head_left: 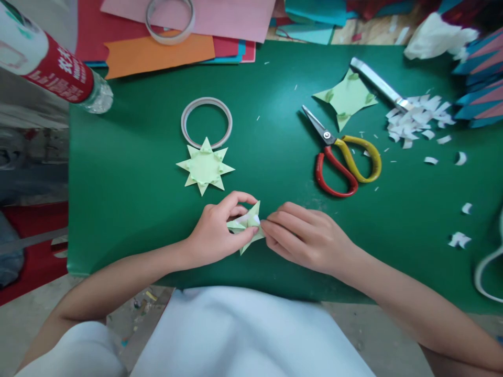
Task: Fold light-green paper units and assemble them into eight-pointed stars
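My left hand (214,230) pinches a light green paper star (251,222) with pointed tips and a small white patch on it. At the star's right side, the fingertips of my right hand (302,233) are pressed together and hide its right tip. Beyond my left hand lies a finished-looking light green eight-pointed star (205,167), its top point touching a roll of tape (184,123). Scissors (334,152) with one red and one yellow handle lie ahead of my right hand. Past them is a four-pointed light green paper piece (348,99) with curled tabs.
A metal-bodied cutter or stapler-like tool (379,84) lies by a heap of white paper scraps (418,118). A bottle (74,73) stands far left. Coloured sheets (157,57) carry another tape roll (188,26). Blue-and-pink folded paper (483,78) is at right on the green table (129,157).
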Demonstrator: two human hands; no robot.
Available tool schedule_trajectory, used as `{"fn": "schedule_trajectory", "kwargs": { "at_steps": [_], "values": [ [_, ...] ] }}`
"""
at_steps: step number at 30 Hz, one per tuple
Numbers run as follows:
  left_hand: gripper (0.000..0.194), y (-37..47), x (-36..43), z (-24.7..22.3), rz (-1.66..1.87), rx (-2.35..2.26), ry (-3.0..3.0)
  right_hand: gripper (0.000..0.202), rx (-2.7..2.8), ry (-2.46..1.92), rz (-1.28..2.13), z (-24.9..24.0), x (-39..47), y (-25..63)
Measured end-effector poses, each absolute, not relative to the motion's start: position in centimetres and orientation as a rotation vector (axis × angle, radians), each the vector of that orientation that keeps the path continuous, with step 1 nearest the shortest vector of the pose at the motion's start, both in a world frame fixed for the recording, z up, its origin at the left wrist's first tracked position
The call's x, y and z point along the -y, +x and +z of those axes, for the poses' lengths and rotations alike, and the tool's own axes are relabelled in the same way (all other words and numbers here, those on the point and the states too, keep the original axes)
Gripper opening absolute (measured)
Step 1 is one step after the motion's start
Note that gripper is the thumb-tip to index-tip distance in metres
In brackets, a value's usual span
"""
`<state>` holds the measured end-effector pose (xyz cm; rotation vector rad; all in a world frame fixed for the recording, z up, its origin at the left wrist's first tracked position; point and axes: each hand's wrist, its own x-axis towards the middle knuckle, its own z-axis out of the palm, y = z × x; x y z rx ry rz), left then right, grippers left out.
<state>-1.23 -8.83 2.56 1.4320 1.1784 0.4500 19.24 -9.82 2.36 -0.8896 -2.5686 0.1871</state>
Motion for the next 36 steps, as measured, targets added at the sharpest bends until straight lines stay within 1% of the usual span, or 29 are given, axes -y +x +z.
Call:
{"fn": "schedule_trajectory", "kwargs": {
  "at_steps": [12,22,26,31,36],
  "values": [
    [0.032,-1.43,8.48,2.82,0.384,-1.173,1.494,0.005,2.585,-0.845,0.319,2.33,9.20,19.69],
    [0.032,-1.41,8.55,2.83,0.385,-1.183,1.533,0.007,2.608,-0.866,0.258,2.43,9.39,19.43],
    [0.031,-1.39,8.54,2.84,0.388,-1.180,1.515,0.010,2.599,-0.880,0.294,2.43,9.30,19.54],
    [0.032,-1.39,8.57,2.83,0.411,-1.167,1.500,0.007,2.578,-0.881,0.298,2.59,9.38,19.50],
    [0.032,-1.33,8.57,2.89,0.400,-1.176,1.506,0.008,2.615,-0.866,0.300,2.63,9.37,19.52]
  ]
}}
